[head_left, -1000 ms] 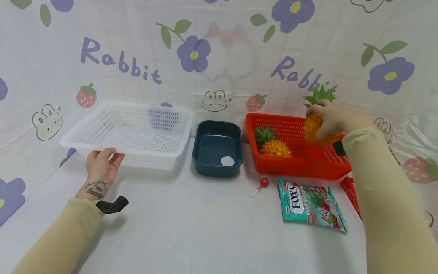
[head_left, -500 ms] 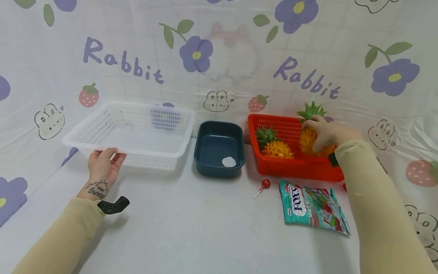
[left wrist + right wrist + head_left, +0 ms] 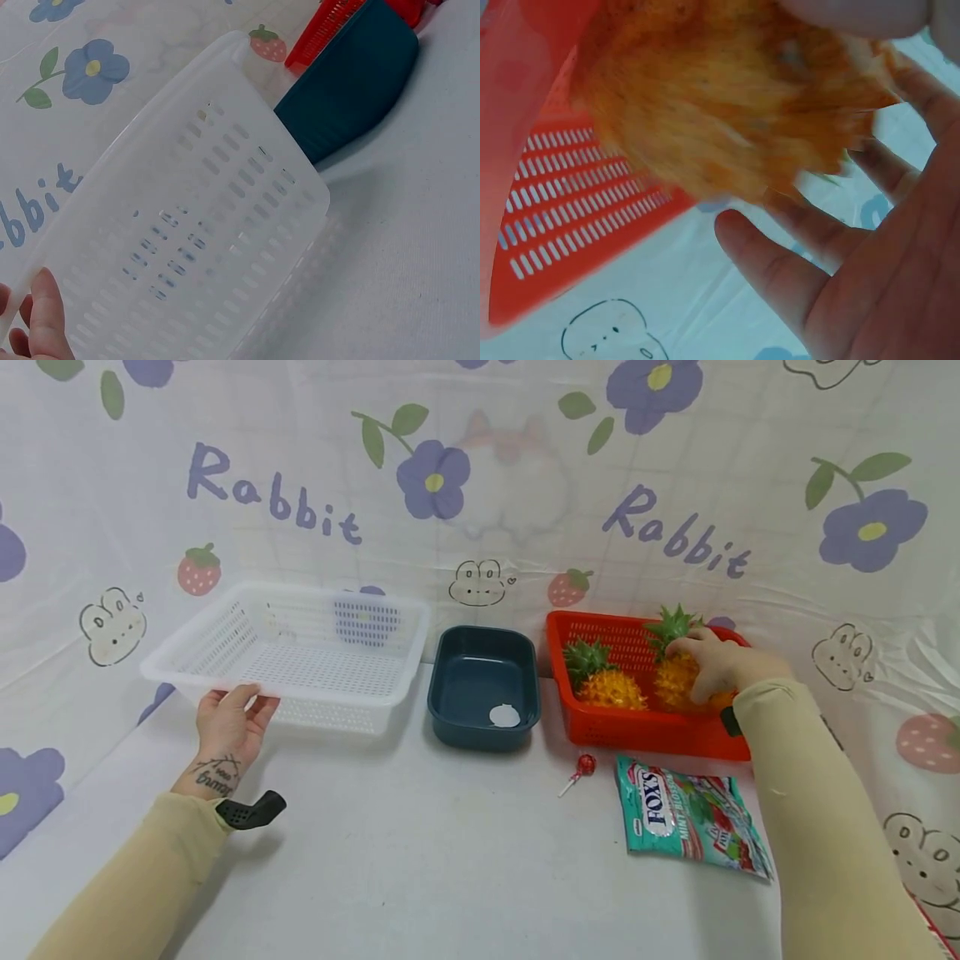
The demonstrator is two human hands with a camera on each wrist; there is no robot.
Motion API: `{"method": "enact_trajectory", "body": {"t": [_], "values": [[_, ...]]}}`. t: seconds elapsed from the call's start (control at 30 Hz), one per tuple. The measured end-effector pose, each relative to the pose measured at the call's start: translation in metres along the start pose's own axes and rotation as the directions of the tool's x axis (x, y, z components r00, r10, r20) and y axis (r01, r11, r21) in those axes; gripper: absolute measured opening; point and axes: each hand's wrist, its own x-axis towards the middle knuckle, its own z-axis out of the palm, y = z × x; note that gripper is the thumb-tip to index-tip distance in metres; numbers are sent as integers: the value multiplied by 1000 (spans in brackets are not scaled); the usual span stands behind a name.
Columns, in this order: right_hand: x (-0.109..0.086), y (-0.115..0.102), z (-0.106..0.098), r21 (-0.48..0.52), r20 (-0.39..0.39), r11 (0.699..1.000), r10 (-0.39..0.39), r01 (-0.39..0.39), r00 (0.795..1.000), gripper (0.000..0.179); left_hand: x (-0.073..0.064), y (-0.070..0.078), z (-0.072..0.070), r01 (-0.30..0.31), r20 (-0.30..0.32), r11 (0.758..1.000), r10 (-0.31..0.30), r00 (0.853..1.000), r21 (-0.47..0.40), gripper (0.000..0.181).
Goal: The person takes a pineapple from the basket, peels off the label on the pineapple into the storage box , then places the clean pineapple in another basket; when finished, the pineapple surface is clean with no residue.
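Observation:
In the head view my left hand (image 3: 231, 727) pinches the front rim of a white perforated basket (image 3: 352, 695), thumb on the rim. The left wrist view shows those fingers at the edge of its slotted wall (image 3: 247, 150). Over on the right, my right hand (image 3: 722, 662) grips a small orange pineapple (image 3: 672, 683) with a green crown, low inside the red basket (image 3: 645, 735). Up close in the right wrist view, the blurred fruit (image 3: 697, 97) lies between thumb and spread fingers (image 3: 769, 266). Another pineapple (image 3: 611, 691) lies in the basket's left part.
Between the baskets stands a dark blue bin (image 3: 483, 731) with a white round piece (image 3: 505, 716) inside. A red lollipop (image 3: 585, 766) and a green FOX'S candy bag (image 3: 693, 818) lie in front of the red basket. A printed curtain (image 3: 510, 485) hangs behind.
My right hand has lowered the pineapple from above the red basket's right part down into it, shifting slightly left. My left hand keeps its hold on the white basket's rim.

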Motion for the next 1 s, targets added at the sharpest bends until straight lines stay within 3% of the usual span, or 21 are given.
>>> {"method": "enact_trajectory", "body": {"t": [0.2, 0.43, 0.57, 0.67, 0.87, 1.0], "values": [[2, 2, -8, 42, -36, 997, -62, 63, 997, 86, 1, 1, 1, -5, 10, 1000, 5, 1000, -10, 51], [-2, -2, -15, 139, -122, 984, -94, 110, 988, 67, 3, 2, 1, 3, 4, 1000, -3, 1000, -8, 52], [-6, -8, -18, 161, -233, 979, -86, 126, 969, 54, 5, 2, 0, 11, -3, 1000, -12, 1000, -15, 50], [-12, -17, -18, 199, -304, 975, -37, 101, 952, 50, 6, 3, -1, 18, -2, 1000, -18, 1000, -23, 48], [-20, -37, -7, 291, -427, 949, 14, 123, 904, 45, 3, 2, 0, 25, -45, 1000, -25, 999, -16, 47], [-23, -50, 4, 310, -459, 938, 4, 156, 888, 41, -10, -8, 7, 119, -112, 993, -120, 986, -13, 40]]}}
